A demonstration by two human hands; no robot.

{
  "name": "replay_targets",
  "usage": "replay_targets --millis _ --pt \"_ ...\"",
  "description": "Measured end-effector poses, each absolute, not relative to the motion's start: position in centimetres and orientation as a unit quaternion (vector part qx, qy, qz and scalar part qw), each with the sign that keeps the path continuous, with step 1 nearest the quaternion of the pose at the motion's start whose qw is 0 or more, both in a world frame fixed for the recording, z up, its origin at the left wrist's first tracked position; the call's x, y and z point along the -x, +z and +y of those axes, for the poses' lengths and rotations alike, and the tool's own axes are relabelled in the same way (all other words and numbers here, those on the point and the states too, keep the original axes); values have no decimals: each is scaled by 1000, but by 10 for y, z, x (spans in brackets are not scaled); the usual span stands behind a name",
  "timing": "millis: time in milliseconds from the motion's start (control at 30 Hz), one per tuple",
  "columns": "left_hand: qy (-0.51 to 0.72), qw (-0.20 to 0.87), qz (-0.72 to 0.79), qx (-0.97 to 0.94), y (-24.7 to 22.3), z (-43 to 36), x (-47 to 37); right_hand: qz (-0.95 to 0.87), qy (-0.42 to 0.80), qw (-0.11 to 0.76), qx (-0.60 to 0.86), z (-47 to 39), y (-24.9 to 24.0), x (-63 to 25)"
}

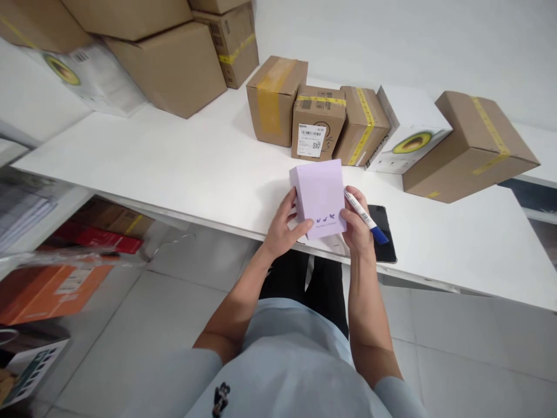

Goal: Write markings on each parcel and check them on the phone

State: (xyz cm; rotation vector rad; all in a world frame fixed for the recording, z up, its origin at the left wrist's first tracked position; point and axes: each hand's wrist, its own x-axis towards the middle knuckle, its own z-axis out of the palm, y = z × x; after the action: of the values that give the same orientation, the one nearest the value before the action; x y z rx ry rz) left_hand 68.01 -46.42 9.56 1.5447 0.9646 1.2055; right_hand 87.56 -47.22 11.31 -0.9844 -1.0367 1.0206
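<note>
A light purple box (321, 194) with small dark bird shapes near its lower edge is held between my two hands, above the table's front edge. My left hand (282, 229) grips its left side, with the thumb on the front face. On the other side, my right hand (357, 226) holds the box's lower right edge with its thumb. A white marker with a blue cap (363, 213) is also tucked in my right hand, its cap pointing down to the right. Partly behind that hand lies a black tablet (385, 232) on the table.
Along the back of the white table (183, 168) stand several cardboard boxes (319, 122) and a white avocado-print box (411, 136). Larger cartons (174, 69) are stacked at the back left. An orange box (56, 287) sits low at the left.
</note>
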Motion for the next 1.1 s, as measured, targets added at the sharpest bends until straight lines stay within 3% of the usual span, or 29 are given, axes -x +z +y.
replay_targets --millis 200,333,533,833,1100 --pt "522 380 351 -678 68 -459 -670 -435 459 648 425 -466 100 -867" --pt "534 432 345 -640 67 -462 -669 -445 465 619 450 -467 95 -864" --pt "575 514 371 -517 103 -468 -680 -454 446 620 459 -468 103 -860" --pt "622 445 327 -555 111 -486 -694 -457 364 690 427 -484 112 -852" --pt "591 401 280 -641 84 -496 -688 -446 404 704 378 -505 91 -858"
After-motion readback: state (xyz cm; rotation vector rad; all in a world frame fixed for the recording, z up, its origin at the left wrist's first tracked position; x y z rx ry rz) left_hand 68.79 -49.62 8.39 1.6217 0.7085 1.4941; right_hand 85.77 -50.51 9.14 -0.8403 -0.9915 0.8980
